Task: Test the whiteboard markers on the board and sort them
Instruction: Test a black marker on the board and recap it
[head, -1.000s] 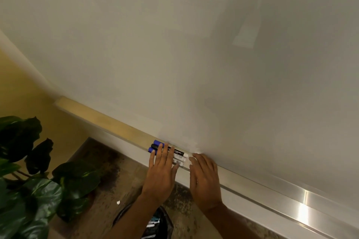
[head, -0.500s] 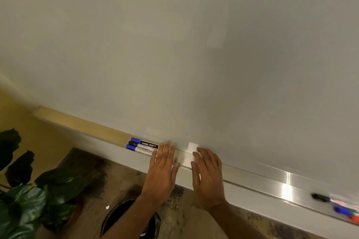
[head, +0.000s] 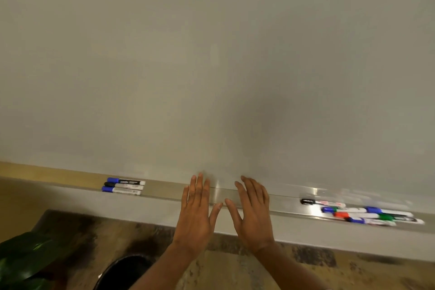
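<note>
A blank whiteboard (head: 211, 66) fills the upper view, with a metal tray (head: 162, 192) along its bottom edge. Three markers (head: 123, 187), two with blue caps and one with a black cap, lie side by side on the tray at the left. Several markers (head: 367, 213) with black, blue, red and green caps lie in a loose group on the tray at the right. My left hand (head: 196, 214) and my right hand (head: 253, 213) hover flat over the tray's middle, fingers straight and spread, holding nothing.
A black bin (head: 122, 273) stands on the floor below my left forearm. A leafy green plant (head: 26, 259) fills the bottom left corner. A tan wall strip (head: 47, 173) runs left of the board.
My hands have left the three markers at the left and moved right along the tray. The view has swung right, bringing the right-hand marker group into sight.
</note>
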A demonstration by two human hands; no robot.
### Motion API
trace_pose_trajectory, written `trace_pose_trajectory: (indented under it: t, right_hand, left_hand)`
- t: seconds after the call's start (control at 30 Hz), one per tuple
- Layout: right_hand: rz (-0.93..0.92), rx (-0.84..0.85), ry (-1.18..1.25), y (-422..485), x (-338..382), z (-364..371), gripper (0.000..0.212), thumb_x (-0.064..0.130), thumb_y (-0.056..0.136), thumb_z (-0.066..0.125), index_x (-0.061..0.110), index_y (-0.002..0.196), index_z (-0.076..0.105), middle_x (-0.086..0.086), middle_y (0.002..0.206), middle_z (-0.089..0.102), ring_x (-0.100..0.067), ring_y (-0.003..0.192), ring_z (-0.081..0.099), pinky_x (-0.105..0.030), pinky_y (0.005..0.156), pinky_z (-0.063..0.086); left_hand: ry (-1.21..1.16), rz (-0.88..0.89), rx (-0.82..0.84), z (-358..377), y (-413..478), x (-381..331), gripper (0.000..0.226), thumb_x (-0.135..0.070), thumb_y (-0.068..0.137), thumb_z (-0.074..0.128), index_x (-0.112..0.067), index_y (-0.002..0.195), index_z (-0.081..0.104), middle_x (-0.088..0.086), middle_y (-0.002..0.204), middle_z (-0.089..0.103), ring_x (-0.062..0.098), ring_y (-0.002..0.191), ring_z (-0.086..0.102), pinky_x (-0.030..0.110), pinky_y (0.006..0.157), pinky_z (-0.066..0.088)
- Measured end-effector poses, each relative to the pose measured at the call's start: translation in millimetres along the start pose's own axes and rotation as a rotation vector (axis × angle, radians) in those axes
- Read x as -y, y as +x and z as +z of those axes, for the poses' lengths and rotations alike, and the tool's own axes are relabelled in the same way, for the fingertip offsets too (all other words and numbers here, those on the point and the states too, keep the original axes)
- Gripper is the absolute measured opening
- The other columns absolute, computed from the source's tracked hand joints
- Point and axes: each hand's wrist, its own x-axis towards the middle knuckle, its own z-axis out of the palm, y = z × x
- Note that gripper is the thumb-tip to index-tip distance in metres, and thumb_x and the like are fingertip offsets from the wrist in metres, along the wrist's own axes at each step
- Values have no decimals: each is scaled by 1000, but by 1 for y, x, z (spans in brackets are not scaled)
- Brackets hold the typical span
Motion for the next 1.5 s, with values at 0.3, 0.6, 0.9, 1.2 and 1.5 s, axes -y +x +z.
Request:
trace_pose_trajectory:
  t: [0.3,0.6,0.9,1.2,1.5]
  right_hand:
    - [173,18,-142,-39,-113,-48,56,55,98,44,24,145,41,-1,155,35,-19,146,23,-44,121,18]
    - [281,44,-183,-59,-193,-64,52,52,100,40,25,145,38,-1,154,36,-20,145,23,-43,121,15]
    - [288,79,-252,-54,-222,-53,38,25,94,59,17,130,55,-7,134,58,-29,127,51,-45,108,37]
    - [277,173,-278,-44,-235,-41,55,10,64,89,19,114,69,-3,113,71,-28,108,64,-46,93,52]
    - [118,122,-202,-37,-232,-24,49,10,66,88,19,112,72,-2,109,72,-25,104,65,-42,95,52]
  left_hand:
    - [53,66,44,48,12,-87,75,-60,106,16,-13,163,-1,4,170,-14,22,157,-10,43,124,3]
    - [83,83,70,83,19,-133,76,-58,106,26,-12,163,3,7,171,-7,24,158,-5,45,124,7]
    - [71,121,79,100,24,-154,69,-52,108,30,-16,163,8,3,172,-3,22,158,-5,46,124,9]
    - [-20,203,14,106,23,-161,60,-45,109,30,-19,162,20,-2,172,5,20,158,4,44,125,11]
    - [-111,227,-41,105,15,-153,54,-38,109,35,-19,159,32,-3,169,19,19,157,14,41,124,16]
